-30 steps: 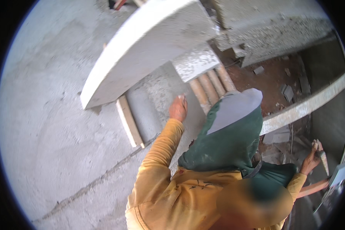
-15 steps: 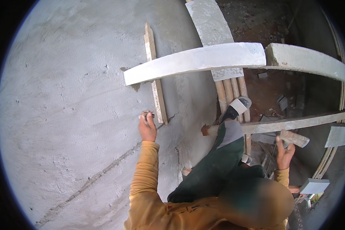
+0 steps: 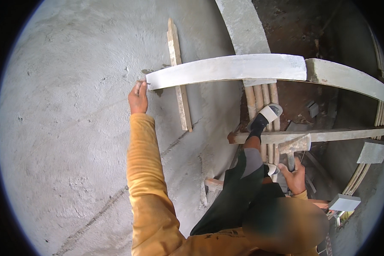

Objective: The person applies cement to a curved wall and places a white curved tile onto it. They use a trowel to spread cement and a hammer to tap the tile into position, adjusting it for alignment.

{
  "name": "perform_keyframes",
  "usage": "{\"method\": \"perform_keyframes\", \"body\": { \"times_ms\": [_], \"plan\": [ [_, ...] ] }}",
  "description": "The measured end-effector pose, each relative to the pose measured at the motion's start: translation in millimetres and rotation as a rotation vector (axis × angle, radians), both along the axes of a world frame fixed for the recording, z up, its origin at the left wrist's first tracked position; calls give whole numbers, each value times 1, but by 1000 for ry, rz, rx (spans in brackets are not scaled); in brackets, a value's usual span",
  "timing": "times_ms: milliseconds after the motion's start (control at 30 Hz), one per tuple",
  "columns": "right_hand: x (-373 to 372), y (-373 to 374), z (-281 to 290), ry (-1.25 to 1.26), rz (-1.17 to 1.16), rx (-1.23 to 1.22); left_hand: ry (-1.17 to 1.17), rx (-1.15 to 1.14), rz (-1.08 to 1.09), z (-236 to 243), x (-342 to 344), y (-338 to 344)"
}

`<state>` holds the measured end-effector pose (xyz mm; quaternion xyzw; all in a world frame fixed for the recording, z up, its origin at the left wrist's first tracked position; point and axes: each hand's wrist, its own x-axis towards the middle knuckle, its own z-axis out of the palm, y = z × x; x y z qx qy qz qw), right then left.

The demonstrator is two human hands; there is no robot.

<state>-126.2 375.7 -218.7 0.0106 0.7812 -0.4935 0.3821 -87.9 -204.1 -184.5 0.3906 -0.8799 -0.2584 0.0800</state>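
My left hand [image 3: 138,98] is against the wall beside the left end of a long whitish plank [image 3: 230,68]. Its fingers are pinched around a thin dark nail [image 3: 146,82], which points at the plank's end. In my right hand [image 3: 295,176], low by my legs, is a hatchet [image 3: 295,145] with a worn, flared metal head turned upward. The fingers wrap its handle, partly hidden. Behind the plank, an upright wooden batten [image 3: 182,106] lies against the grey wall.
A second pale plank [image 3: 350,77] continues to the right. A lower beam [image 3: 320,135] crosses near my feet, over bamboo poles [image 3: 264,96]. Far below is a dark floor [image 3: 294,30] with rubble. Grey blocks [image 3: 344,202] sit at the lower right.
My left hand has moved up and left to the plank's end. My right hand has swung inward and left with the hatchet, whose head has turned.
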Motion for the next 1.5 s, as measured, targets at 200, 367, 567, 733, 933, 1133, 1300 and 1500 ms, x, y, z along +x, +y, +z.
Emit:
{"method": "perform_keyframes", "body": {
  "times_ms": [200,367,567,733,933,1133,1300,1500],
  "plan": [
    [13,-51,-34,-174,-30,-32,-53,105,10,-31,0,-34],
    [9,-84,-51,-133,129,-67,-29,119,43,-46,10,-39],
    [-3,-126,-58,71,257,-197,-34,91,43,-52,14,-39],
    [-2,-154,-70,189,292,-278,-38,78,-36,-52,15,-38],
    [-13,-210,-60,38,311,-308,-37,61,-20,-59,7,-36],
    [-30,-306,-44,130,235,-504,-3,-23,-131,-62,11,-28],
    [-21,-369,-43,235,184,-612,11,-74,-167,-65,15,-27],
    [-8,-399,-58,160,289,-519,-86,-97,-194,-67,19,-29]
  ]
}}
